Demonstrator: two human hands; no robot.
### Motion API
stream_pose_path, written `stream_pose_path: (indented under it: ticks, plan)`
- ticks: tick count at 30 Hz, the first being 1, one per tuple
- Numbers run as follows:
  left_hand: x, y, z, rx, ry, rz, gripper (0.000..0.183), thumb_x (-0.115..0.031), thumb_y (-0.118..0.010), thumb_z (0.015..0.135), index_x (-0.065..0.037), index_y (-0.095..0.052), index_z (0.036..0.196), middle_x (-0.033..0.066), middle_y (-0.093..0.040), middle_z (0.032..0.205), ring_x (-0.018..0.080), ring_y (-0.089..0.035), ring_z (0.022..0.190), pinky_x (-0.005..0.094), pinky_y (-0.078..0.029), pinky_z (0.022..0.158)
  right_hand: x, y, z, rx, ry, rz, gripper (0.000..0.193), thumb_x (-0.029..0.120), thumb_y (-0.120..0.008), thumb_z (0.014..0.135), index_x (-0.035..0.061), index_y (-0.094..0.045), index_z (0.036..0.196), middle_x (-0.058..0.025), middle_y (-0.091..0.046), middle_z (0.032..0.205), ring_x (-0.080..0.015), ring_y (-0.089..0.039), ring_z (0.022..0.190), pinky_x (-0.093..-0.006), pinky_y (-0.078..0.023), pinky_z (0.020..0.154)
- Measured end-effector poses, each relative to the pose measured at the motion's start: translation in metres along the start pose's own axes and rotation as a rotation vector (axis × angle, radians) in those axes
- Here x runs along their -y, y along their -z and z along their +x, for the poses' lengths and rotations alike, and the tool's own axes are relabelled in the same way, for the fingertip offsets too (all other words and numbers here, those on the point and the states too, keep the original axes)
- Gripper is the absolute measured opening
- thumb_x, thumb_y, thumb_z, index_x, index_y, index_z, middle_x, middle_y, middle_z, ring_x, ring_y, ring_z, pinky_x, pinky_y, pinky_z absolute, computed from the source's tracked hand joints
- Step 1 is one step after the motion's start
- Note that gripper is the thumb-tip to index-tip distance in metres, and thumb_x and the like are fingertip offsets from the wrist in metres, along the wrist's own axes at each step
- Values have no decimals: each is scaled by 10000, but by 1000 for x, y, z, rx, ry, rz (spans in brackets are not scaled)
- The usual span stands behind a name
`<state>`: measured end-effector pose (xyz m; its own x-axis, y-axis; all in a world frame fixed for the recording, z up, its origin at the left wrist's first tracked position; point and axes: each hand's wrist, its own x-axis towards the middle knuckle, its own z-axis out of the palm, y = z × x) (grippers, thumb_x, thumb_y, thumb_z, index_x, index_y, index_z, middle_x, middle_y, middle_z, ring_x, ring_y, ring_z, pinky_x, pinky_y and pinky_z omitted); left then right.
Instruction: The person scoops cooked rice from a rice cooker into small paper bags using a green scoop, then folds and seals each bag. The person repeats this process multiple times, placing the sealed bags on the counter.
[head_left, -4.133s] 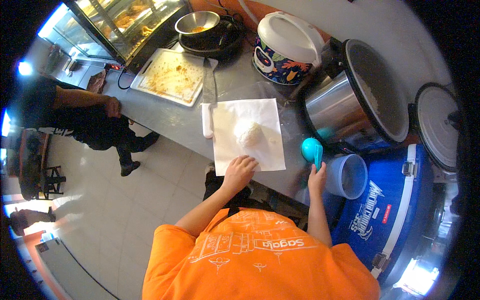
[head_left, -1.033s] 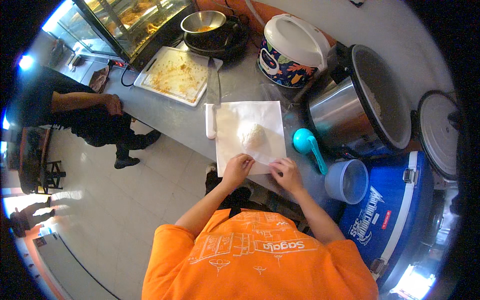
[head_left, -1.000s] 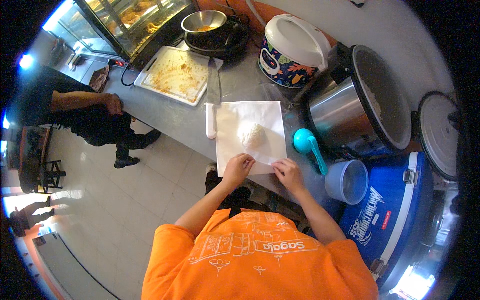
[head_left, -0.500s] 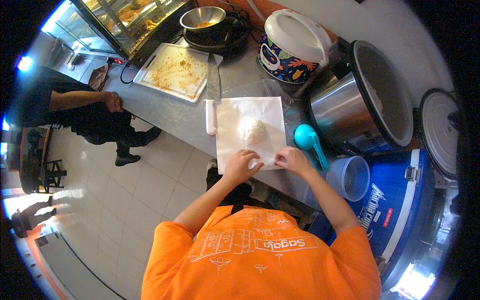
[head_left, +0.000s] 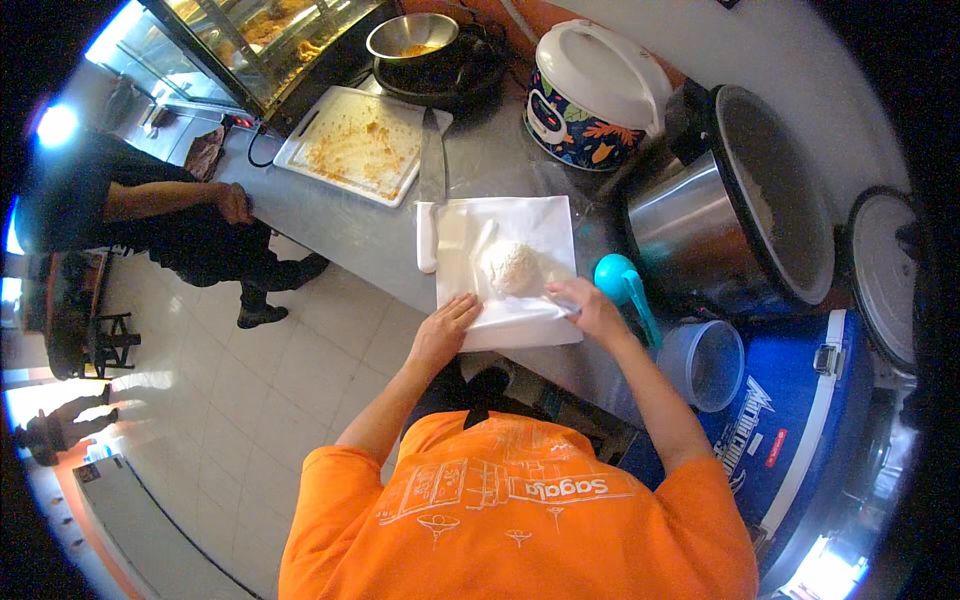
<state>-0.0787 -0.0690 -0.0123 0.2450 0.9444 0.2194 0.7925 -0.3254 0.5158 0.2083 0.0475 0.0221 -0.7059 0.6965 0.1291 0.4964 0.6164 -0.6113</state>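
A mound of white rice (head_left: 508, 268) sits on a white paper sheet (head_left: 462, 225) laid over the metal counter's near edge. The sheet's near part is folded up against the rice, with creases in it. My left hand (head_left: 445, 328) rests at its near left corner, fingers stretched and lying on the paper. At the right edge, my right hand (head_left: 592, 308) holds the paper, slightly blurred, its fingertips beside the rice. A knife (head_left: 428, 205) with a white handle lies along the sheet's left side. Right of the sheet is a turquoise scoop (head_left: 622, 284).
A stained white cutting board (head_left: 350, 143) and a steel bowl (head_left: 412, 38) stand farther back. Along the right are a patterned rice cooker (head_left: 590, 100), a large steel pot (head_left: 690, 215) of rice, a clear plastic tub (head_left: 705, 365) and a blue cooler (head_left: 775, 420). Another person (head_left: 175, 210) stands at left.
The near part of the paper has been brought up toward the rice. My left hand has moved left to the corner; my right has shifted slightly up and right, its fingers more extended.
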Motion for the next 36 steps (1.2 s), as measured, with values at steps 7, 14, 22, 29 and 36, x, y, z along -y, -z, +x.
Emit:
stream_pose_path:
  ticks: [7, 14, 22, 29, 36]
  plan:
    - [-11, 4, -40, 57, -190, 52, 448, -55, -598, 780, -64, -591, 1228, 131, -575, 1303, 269, -542, 1225, 396, -421, 1053, 35, -34, -80, -89, 11, -201, 403, -19, -513, 778, 66, -675, 1137, -127, -651, 1183, -288, -557, 1208, -413, -424, 1045]
    - [-5, 25, -14, -136, 340, -528, 193, -136, -612, 893, -15, -678, 1030, 109, -704, 1039, 202, -663, 973, 314, -513, 856, 0, -16, -59, -146, -548, 615, 186, 117, -607, 897, -3, -696, 1007, -65, -718, 953, -187, -669, 912, -297, -520, 853]
    - [-8, -8, 58, -228, 629, -1, 191, -240, -536, 961, -69, -611, 1000, 168, -586, 609, 257, -592, 544, 359, -465, 523, -18, -54, 1, -330, -604, -159, 210, 294, -634, 897, 88, -669, 881, -147, -660, 774, -397, -627, 717, -483, -474, 605]
    - [-19, -8, 48, -57, 254, 523, 369, -179, -533, 854, -58, -557, 1202, 126, -472, 1350, 258, -385, 1318, 479, -323, 1057, -16, -21, 51, -264, -199, -352, 478, 227, -779, 726, 99, -520, 1106, -118, -611, 1063, -353, -566, 1055, -441, -471, 837]
    - [-75, -31, 31, 228, -70, 256, 722, -387, -518, 893, -70, -265, 1491, 104, -201, 1572, 249, -168, 1458, 490, -108, 1173, -49, -15, 154, 525, -225, -386, 607, 216, -849, 564, 117, -606, 1111, -105, -627, 1121, -304, -550, 1133, -424, -465, 916]
